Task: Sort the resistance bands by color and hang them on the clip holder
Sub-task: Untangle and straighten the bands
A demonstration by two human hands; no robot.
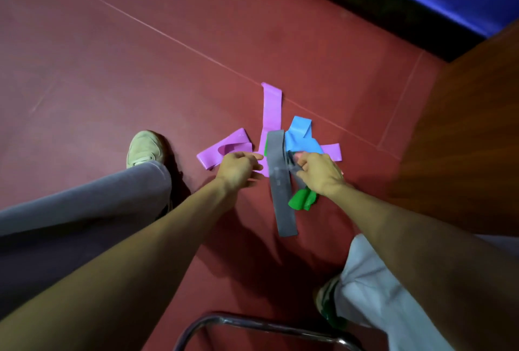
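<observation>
The resistance bands lay in a loose pile on the red floor, toward its right edge, near a wooden panel. A long purple band pointed to the far edge, and a looped purple band lay at the left of the pile. A grey band ran across the middle toward the near edge. A blue band lay just right of it, with a crumpled green band below.

The left hand hovered over the end of the looped purple band, its fingers loosely spread and reaching toward the grey band, holding nothing visible. The right hand was on the pile where blue and grey met. Its fingers were curled down into the bands; blur hid whether they gripped one.

A beige shoe stood left of the pile, and a chrome chair frame showed at the near edge.
</observation>
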